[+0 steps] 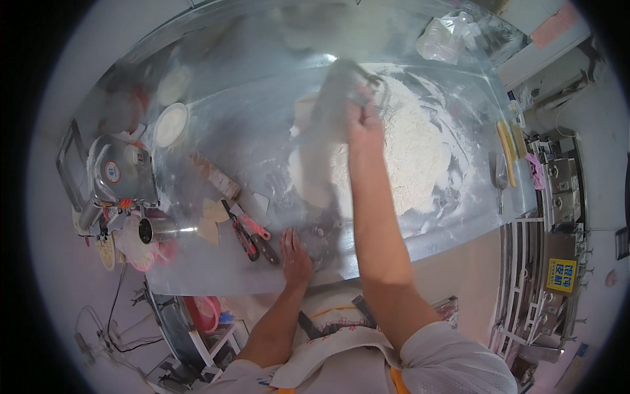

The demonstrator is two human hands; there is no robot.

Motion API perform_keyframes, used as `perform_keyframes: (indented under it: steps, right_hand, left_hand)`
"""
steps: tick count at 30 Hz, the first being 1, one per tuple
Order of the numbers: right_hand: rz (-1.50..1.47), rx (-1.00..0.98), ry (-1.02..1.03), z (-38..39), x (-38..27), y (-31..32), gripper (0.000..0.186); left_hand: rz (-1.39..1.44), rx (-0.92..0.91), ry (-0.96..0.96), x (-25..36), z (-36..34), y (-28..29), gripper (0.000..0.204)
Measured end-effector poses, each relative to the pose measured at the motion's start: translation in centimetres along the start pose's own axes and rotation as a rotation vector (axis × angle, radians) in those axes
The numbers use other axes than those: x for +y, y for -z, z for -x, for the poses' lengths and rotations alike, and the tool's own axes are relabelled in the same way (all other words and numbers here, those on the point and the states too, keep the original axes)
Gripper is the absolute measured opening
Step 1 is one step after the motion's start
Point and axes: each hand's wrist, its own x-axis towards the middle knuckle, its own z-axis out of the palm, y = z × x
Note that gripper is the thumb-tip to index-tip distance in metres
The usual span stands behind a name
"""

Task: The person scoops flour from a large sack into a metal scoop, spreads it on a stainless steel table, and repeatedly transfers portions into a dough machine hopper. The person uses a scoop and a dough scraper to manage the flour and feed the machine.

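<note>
Head view, looking down on a steel counter [262,79] dusted w/ flour.

Right hand [363,118] is raised over the middle of the counter, fingers clamped on the top end of a long sheet of dough [325,141]. The sheet hangs down from that grip, motion-blurred, its lower end reaching the counter near a rounded pale edge. Just right of it lies a wide pile of flour [417,154], touching or nearly touching the dough; can't tell which through the blur.

Left hand [295,253] is flat on the counter near the front edge, palm down, fingers spread, gripping nothing. The two hands are well apart.

Left of that hand: a knife w/ red handle [244,233] and a second red-handled tool [257,231] lying side by side. Further left, a metal machine [108,180] w/ a round spout sits at the counter's left end. Behind it, two round white discs [172,123], one beyond the other.

Far right edge: a yellow stick-like tool [506,152] and a metal scraper [500,174]. Back right, a crumpled clear plastic bag [446,36]. Person wears a white apron [341,335], seen at bottom.
</note>
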Motion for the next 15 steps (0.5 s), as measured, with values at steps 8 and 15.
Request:
perform_keyframes:
  steps: [8, 15]
  right_hand:
    - [-0.247, 0.155, -0.502, 14.5, 17.8, -1.7, 0.029]
    - [0.530, 0.172, -0.169, 17.1, 21.4, 1.4, 0.018]
  left_hand:
    - [-0.103, -0.283, 0.074, -2.1, 2.0, -1.6, 0.058]
    - [0.299, -0.336, 0.266, -2.9, 3.3, -3.3, 0.059]
